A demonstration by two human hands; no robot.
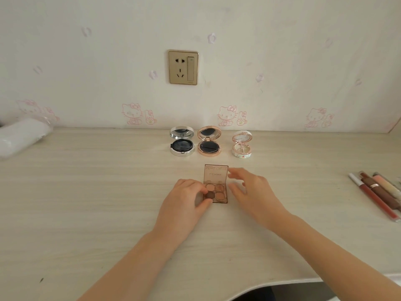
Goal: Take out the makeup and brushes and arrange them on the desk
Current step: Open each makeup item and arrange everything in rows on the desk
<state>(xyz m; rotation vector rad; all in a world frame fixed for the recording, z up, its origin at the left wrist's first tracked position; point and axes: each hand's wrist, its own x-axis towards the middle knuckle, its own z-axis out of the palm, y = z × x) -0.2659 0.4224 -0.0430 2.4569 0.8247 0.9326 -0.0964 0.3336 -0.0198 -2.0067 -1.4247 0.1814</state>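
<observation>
Eyeshadow palette: lies open at the middle of the desk, lid up and leaning toward the wall, four pans showing in the base.
Left hand: fingers curled over the palette's left edge and thumb at its near left corner, holding the base.
Right hand: fingers spread wide and holding nothing, just right of the palette. The fingertips are near the lid's right corner but blurred, so I cannot tell if they touch.
Back edge: the desk meets the wall in a straight line. Three open compacts stand in a row near it: silver compact, rose-gold compact and white flowered compact, apart from one another.
Gap behind palette: a strip of desk top separates the lid from the compacts.
Right edge: lip tubes lie side by side, angled, well apart from the right hand.
Left edge: a plastic-wrapped white roll lies by the wall, well apart from the left hand.
Front edge: curves inward at lower right, dark beneath.
Surface: pale wood grain, matte.
Room: cream wallpaper with pink cartoon cats; a gold socket plate above the compacts.
</observation>
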